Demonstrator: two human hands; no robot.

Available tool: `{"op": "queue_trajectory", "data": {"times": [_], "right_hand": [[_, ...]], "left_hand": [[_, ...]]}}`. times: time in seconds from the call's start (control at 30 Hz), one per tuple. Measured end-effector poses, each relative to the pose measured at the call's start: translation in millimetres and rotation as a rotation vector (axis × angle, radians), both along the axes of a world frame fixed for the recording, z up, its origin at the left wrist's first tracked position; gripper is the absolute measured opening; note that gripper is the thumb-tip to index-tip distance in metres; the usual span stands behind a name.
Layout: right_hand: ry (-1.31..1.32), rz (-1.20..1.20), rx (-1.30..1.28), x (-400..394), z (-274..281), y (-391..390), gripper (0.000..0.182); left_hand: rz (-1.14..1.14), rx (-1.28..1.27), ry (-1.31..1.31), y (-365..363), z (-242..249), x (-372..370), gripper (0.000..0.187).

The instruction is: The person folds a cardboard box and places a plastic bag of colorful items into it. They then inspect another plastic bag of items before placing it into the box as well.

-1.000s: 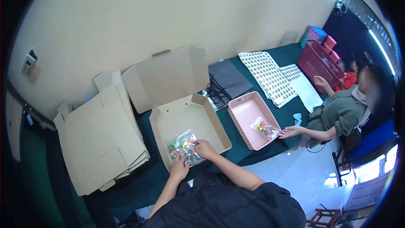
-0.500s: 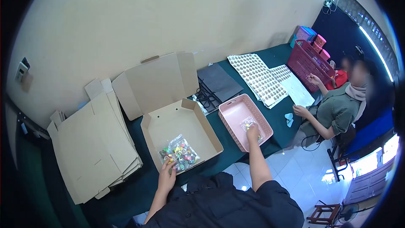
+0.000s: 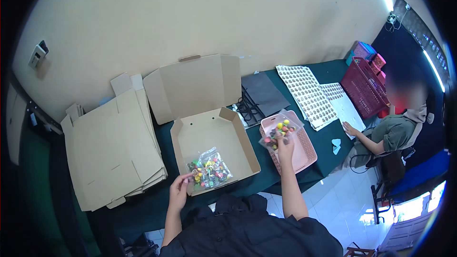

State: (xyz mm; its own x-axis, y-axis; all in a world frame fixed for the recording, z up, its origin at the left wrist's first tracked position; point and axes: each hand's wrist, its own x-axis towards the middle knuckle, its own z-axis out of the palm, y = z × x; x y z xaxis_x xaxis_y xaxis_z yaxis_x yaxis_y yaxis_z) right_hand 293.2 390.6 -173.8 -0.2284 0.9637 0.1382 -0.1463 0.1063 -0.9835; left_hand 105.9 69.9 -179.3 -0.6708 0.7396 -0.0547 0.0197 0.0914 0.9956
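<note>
My right hand [image 3: 285, 150] holds a clear bag of colourful candies [image 3: 280, 131] up above the near end of the pink basket [image 3: 304, 154]. My left hand [image 3: 180, 188] rests at the front edge of the open cardboard box [image 3: 209, 128], fingertips touching a second clear bag of candies [image 3: 209, 170] that lies inside the box near its front wall. The box lid stands open toward the wall.
A stack of flat cardboard blanks [image 3: 114, 147] lies at the left. Dark paper bags [image 3: 262, 96], printed sticker sheets [image 3: 309, 95] and a maroon crate [image 3: 366, 88] sit farther along the green table. A seated person [image 3: 395, 133] rests a hand on the sheets at right.
My right hand has lifted a bag of candies out of the pink basket. My left hand stays at the bag in the box. The seated person's hand moved onto the sheets.
</note>
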Motion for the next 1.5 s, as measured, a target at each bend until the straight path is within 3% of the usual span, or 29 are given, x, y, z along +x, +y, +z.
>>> {"op": "queue_trajectory", "data": {"times": [0.13, 0.2, 0.33, 0.4, 0.53, 0.6, 0.67, 0.77, 0.87, 0.93, 1.13, 1.23, 1.4, 1.5], "right_hand": [[0.119, 0.322, -0.109, -36.1, 28.2, -37.0, 0.040], [0.151, 0.449, -0.129, -49.7, 46.8, -59.6, 0.043], [0.144, 0.665, -0.156, -69.0, 72.2, -107.2, 0.038], [0.145, 0.711, -0.145, -72.6, 76.0, -122.3, 0.039], [0.094, 0.758, -0.147, -71.1, 83.9, -128.4, 0.042], [0.102, 0.755, -0.105, -70.1, 88.6, -127.7, 0.044], [0.088, 0.755, -0.124, -71.0, 89.9, -129.7, 0.043], [0.090, 0.823, -0.201, -72.6, 67.6, -130.0, 0.040], [0.086, 0.855, -0.247, -76.9, 58.8, -132.4, 0.037], [0.085, 0.865, -0.253, -83.7, 61.6, -132.1, 0.036], [-0.054, 0.904, -0.331, -89.6, 51.5, -129.3, 0.039], [0.024, 0.839, -0.326, -98.3, 19.2, -126.7, 0.039], [-0.089, 0.838, -0.189, -98.2, 29.9, -119.5, 0.031], [-0.059, 0.851, -0.262, -95.5, 29.2, -118.8, 0.030]], "left_hand": [[0.004, 0.154, -0.037, 29.0, 42.6, -9.0, 0.026], [-0.129, 0.237, -0.055, 43.8, 71.4, -9.9, 0.027], [-0.156, 0.355, -0.076, 72.1, 100.6, -12.5, 0.030], [-0.236, 0.505, -0.227, 82.4, 101.8, -21.7, 0.033], [-0.228, 0.614, -0.273, 101.0, 108.8, -34.7, 0.039], [-0.210, 0.449, -0.247, 104.8, 107.1, -18.9, 0.046], [-0.332, 0.548, -0.336, 101.7, 73.6, 2.8, 0.054], [-0.214, 0.336, -0.520, 97.9, 57.5, 18.8, 0.055], [-0.186, 0.429, -0.569, 88.9, 62.5, 20.7, 0.052], [-0.158, 0.308, -0.485, 85.0, 74.2, 17.6, 0.045], [-0.137, 0.367, -0.350, 91.3, 33.0, 3.0, 0.037], [-0.057, 0.404, -0.418, 93.5, 30.3, 8.1, 0.036], [0.036, 0.420, -0.571, 106.7, 2.4, 5.3, 0.035], [0.050, 0.417, -0.207, 112.2, 10.4, 13.1, 0.036]]}}
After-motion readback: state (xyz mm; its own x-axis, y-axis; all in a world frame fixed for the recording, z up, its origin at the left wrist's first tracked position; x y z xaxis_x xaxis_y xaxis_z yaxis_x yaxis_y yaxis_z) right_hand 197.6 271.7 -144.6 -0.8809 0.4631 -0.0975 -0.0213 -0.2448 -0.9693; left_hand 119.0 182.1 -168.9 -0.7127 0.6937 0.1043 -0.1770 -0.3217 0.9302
